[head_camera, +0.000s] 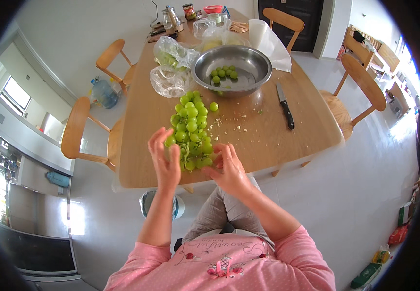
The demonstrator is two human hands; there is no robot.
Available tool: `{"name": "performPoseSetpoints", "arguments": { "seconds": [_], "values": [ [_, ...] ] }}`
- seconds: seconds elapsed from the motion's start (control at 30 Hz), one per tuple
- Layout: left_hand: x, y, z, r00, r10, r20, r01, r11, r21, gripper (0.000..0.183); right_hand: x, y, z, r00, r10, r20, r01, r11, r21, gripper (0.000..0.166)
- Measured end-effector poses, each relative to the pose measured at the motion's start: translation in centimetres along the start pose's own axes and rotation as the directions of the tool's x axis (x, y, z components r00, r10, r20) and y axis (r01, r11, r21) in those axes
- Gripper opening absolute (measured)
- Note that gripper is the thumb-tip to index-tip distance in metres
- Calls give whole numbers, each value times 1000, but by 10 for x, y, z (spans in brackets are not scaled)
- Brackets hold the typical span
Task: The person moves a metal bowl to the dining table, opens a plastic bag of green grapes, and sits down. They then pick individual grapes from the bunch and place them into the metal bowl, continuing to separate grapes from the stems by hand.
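Note:
A bunch of green grapes [191,125] lies on the wooden table near its front edge. My left hand [165,160] is raised at the bunch's left side, its fingers apart. At the lower right of the bunch is my right hand [232,171], fingers curled beside the grapes; whether it grips one cannot be told. One loose grape [214,106] sits right of the bunch. Behind stands a steel bowl [232,87] with several grapes inside. A knife with a black handle [287,115] rests to the right, blade pointing away from me. Small pale crumbs are scattered between knife and bunch.
Clear plastic bags [171,80] lie left of the bowl, one holding something green. A white paper roll [256,32] stands behind it. A glass pot [171,20] and jars [189,12] are at the far end. Wooden chairs [75,127] flank the table; a lined bin [179,207] is below its front edge.

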State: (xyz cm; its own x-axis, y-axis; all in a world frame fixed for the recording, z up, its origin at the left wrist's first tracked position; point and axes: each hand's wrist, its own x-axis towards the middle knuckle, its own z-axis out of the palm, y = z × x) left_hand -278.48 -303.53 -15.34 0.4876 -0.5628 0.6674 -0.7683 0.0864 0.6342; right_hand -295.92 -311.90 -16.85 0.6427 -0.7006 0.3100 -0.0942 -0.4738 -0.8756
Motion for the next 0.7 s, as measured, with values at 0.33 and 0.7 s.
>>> {"name": "performPoseSetpoints", "arguments": {
  "seconds": [0.33,0.7],
  "values": [
    [-13,-11,-2,996,-83,31,84,995,-49,32,2,13,9,1000,2,-2,-1,987,161,58],
    [-19,-6,-3,988,149,28,-152,982,113,39,7,7,17,998,59,17,-61,990,129,61]
  ]
}}
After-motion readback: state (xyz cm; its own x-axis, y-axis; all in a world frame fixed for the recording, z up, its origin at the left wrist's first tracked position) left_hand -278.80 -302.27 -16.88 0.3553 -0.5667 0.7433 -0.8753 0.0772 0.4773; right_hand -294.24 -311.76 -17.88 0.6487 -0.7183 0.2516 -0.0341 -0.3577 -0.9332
